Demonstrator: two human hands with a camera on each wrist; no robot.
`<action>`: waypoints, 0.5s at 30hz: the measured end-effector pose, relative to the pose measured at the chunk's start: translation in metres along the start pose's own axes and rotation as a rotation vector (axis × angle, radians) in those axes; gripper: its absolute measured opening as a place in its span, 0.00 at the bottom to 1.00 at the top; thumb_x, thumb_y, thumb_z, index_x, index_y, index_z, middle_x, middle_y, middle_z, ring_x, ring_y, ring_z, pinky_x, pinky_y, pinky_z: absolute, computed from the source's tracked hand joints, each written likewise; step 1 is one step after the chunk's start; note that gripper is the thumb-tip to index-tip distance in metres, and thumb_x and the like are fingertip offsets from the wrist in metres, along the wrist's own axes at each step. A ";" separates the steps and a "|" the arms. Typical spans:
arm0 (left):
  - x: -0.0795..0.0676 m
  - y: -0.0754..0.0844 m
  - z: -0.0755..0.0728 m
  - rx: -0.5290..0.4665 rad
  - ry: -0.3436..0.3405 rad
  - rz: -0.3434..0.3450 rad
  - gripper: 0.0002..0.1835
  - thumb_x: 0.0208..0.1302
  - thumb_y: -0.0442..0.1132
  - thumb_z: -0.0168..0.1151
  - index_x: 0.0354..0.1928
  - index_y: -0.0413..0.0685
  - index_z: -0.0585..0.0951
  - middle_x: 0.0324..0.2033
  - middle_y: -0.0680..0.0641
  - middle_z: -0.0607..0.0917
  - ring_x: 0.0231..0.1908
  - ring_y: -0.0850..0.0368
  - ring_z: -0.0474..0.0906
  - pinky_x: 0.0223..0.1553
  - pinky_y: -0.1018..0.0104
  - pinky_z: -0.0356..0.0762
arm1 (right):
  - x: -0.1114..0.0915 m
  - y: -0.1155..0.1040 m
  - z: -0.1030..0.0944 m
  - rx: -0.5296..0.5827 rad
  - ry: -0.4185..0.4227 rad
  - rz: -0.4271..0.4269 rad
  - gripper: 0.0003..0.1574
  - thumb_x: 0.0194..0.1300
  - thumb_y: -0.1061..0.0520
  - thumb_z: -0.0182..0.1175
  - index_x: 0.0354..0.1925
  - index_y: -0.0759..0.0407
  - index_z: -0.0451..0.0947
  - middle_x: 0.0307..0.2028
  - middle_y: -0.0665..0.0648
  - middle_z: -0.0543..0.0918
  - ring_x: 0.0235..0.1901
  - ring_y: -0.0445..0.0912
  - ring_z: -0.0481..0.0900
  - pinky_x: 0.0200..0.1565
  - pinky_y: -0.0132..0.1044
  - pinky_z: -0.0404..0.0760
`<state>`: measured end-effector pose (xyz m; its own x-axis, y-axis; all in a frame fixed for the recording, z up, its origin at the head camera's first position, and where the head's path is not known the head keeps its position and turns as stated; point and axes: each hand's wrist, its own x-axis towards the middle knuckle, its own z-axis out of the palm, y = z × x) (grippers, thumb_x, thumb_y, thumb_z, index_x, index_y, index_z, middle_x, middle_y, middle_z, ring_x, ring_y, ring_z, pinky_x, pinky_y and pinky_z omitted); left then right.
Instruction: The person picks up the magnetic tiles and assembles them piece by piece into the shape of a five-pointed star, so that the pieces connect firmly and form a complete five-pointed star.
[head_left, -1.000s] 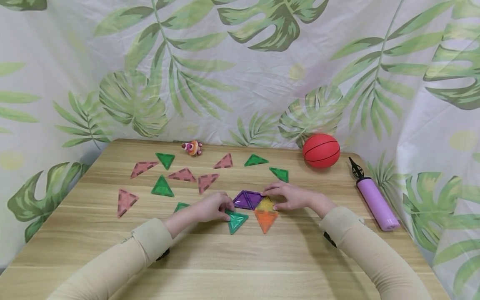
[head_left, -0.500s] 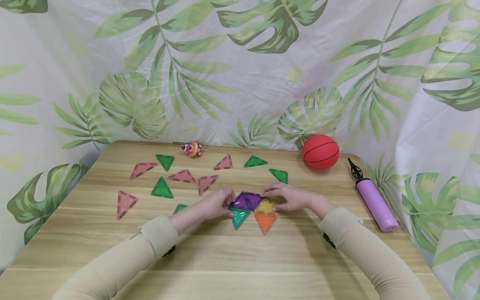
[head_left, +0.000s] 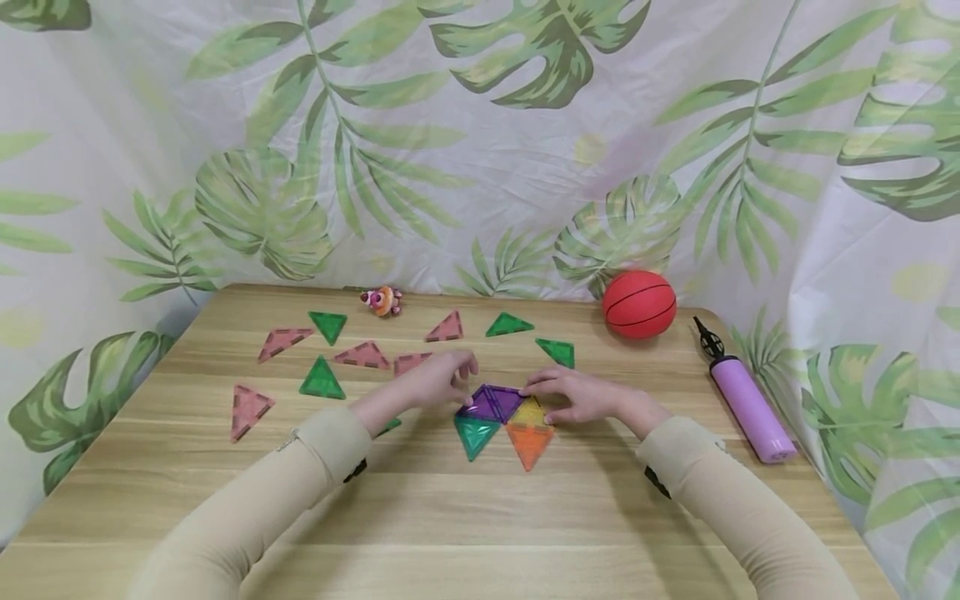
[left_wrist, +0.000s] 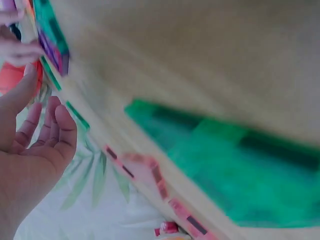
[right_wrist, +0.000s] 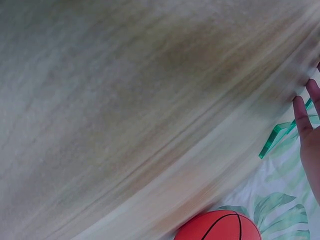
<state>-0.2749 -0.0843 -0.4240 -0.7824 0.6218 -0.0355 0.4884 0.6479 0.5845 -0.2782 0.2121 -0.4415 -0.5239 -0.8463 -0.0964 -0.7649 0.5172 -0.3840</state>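
Observation:
Triangular magnetic tiles lie joined in the middle of the table: two purple tiles [head_left: 505,404], a teal tile [head_left: 475,437], a yellow tile [head_left: 531,412] and an orange tile [head_left: 529,447]. Beside the left purple tile is my left hand [head_left: 441,379], its thumb close to that tile's edge. Loosely bent fingers with nothing between them show on this hand [left_wrist: 37,142] in the left wrist view. My right hand [head_left: 581,395] rests fingertips at the yellow tile and the adjoining purple edge, partly covering the yellow one. In the right wrist view its fingers [right_wrist: 302,117] look fairly straight.
Loose pink tiles [head_left: 251,411] and green tiles [head_left: 322,380] are scattered across the back and left of the table. A red ball [head_left: 640,305], a purple hand pump [head_left: 752,408] and a small toy figure [head_left: 382,301] stand farther out. A green tile [head_left: 390,426] is partly under my left forearm.
My left hand slid the teal tile up against the left purple tile, let go and rose away toward the back. My right hand stayed at the yellow tile.

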 end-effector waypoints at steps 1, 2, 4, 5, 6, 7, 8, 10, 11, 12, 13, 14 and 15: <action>0.003 -0.001 -0.003 -0.001 0.014 0.010 0.21 0.53 0.36 0.71 0.47 0.39 0.75 0.41 0.41 0.79 0.34 0.54 0.77 0.37 0.64 0.76 | 0.000 0.000 0.000 -0.004 0.002 -0.006 0.32 0.63 0.52 0.61 0.64 0.55 0.69 0.63 0.59 0.69 0.65 0.54 0.62 0.64 0.53 0.61; 0.007 -0.002 -0.005 0.002 0.030 0.029 0.21 0.53 0.35 0.71 0.48 0.38 0.75 0.41 0.39 0.79 0.34 0.53 0.78 0.38 0.63 0.77 | 0.000 -0.001 0.000 -0.005 0.003 -0.010 0.32 0.63 0.52 0.61 0.64 0.55 0.69 0.63 0.59 0.69 0.64 0.54 0.62 0.64 0.53 0.61; 0.016 -0.005 -0.008 -0.001 0.059 0.049 0.23 0.52 0.34 0.71 0.49 0.36 0.75 0.44 0.38 0.79 0.37 0.50 0.79 0.41 0.61 0.77 | 0.000 -0.001 0.001 -0.010 0.005 -0.017 0.31 0.63 0.52 0.61 0.64 0.56 0.69 0.63 0.59 0.69 0.64 0.54 0.63 0.64 0.53 0.62; 0.020 -0.007 -0.009 -0.003 0.070 0.051 0.24 0.52 0.34 0.71 0.50 0.36 0.75 0.45 0.37 0.79 0.39 0.49 0.79 0.43 0.60 0.77 | -0.001 -0.001 0.001 -0.009 0.005 -0.018 0.31 0.64 0.53 0.61 0.64 0.56 0.69 0.62 0.59 0.69 0.64 0.54 0.63 0.63 0.53 0.62; 0.024 -0.009 -0.010 -0.002 0.080 0.046 0.25 0.52 0.35 0.71 0.52 0.36 0.75 0.47 0.37 0.79 0.41 0.48 0.79 0.45 0.59 0.77 | -0.001 -0.001 0.001 -0.007 0.005 -0.019 0.31 0.64 0.53 0.61 0.64 0.56 0.69 0.62 0.59 0.69 0.64 0.54 0.63 0.63 0.54 0.62; 0.029 -0.012 -0.011 -0.001 0.089 0.041 0.26 0.52 0.35 0.71 0.53 0.37 0.74 0.49 0.38 0.79 0.44 0.47 0.78 0.48 0.59 0.76 | -0.001 -0.001 0.001 -0.005 0.004 -0.019 0.31 0.64 0.53 0.61 0.64 0.56 0.69 0.63 0.59 0.69 0.64 0.54 0.63 0.63 0.53 0.62; 0.033 -0.014 -0.011 0.006 0.098 0.034 0.28 0.52 0.36 0.71 0.55 0.37 0.74 0.51 0.39 0.78 0.47 0.46 0.77 0.51 0.57 0.75 | -0.001 -0.001 0.001 -0.004 0.003 -0.018 0.31 0.64 0.53 0.61 0.64 0.55 0.69 0.63 0.59 0.69 0.64 0.54 0.63 0.63 0.53 0.62; 0.042 -0.018 -0.013 0.032 0.111 0.030 0.31 0.52 0.37 0.72 0.58 0.38 0.72 0.55 0.39 0.77 0.53 0.44 0.74 0.58 0.54 0.69 | -0.001 -0.001 0.000 -0.004 0.001 -0.022 0.31 0.64 0.53 0.61 0.64 0.55 0.69 0.63 0.59 0.69 0.64 0.54 0.62 0.64 0.53 0.62; 0.047 -0.020 -0.013 0.046 0.115 0.030 0.32 0.52 0.37 0.72 0.60 0.37 0.71 0.57 0.39 0.76 0.55 0.44 0.73 0.62 0.52 0.65 | -0.001 -0.001 -0.001 -0.003 -0.002 -0.024 0.31 0.64 0.53 0.61 0.64 0.55 0.69 0.63 0.59 0.69 0.65 0.53 0.62 0.64 0.52 0.61; 0.052 -0.022 -0.014 0.056 0.117 0.030 0.34 0.52 0.37 0.72 0.61 0.37 0.70 0.58 0.39 0.75 0.58 0.43 0.71 0.65 0.51 0.60 | -0.001 -0.001 -0.001 -0.004 -0.003 -0.026 0.31 0.63 0.53 0.61 0.64 0.55 0.69 0.63 0.59 0.69 0.65 0.53 0.62 0.64 0.52 0.61; 0.056 -0.024 -0.014 0.075 0.117 0.039 0.35 0.52 0.38 0.72 0.62 0.37 0.70 0.59 0.39 0.74 0.60 0.43 0.69 0.67 0.49 0.55 | -0.002 0.000 -0.002 -0.004 -0.005 -0.028 0.31 0.63 0.53 0.61 0.64 0.55 0.69 0.63 0.59 0.69 0.65 0.53 0.62 0.64 0.52 0.61; 0.060 -0.026 -0.015 0.091 0.116 0.047 0.36 0.52 0.38 0.71 0.63 0.37 0.69 0.61 0.39 0.73 0.61 0.43 0.68 0.68 0.47 0.51 | -0.002 0.000 -0.002 -0.001 -0.007 -0.031 0.31 0.63 0.53 0.61 0.64 0.55 0.69 0.63 0.59 0.69 0.65 0.53 0.62 0.64 0.52 0.61; 0.064 -0.027 -0.015 0.101 0.111 0.051 0.37 0.53 0.38 0.71 0.63 0.37 0.68 0.62 0.39 0.72 0.62 0.43 0.66 0.68 0.45 0.47 | -0.003 -0.001 -0.003 0.003 -0.008 -0.033 0.31 0.63 0.53 0.61 0.64 0.55 0.69 0.63 0.59 0.69 0.65 0.53 0.62 0.64 0.52 0.61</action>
<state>-0.3438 -0.0689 -0.4303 -0.7909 0.6059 0.0854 0.5606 0.6615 0.4982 -0.2773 0.2145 -0.4388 -0.4956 -0.8637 -0.0913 -0.7802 0.4889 -0.3902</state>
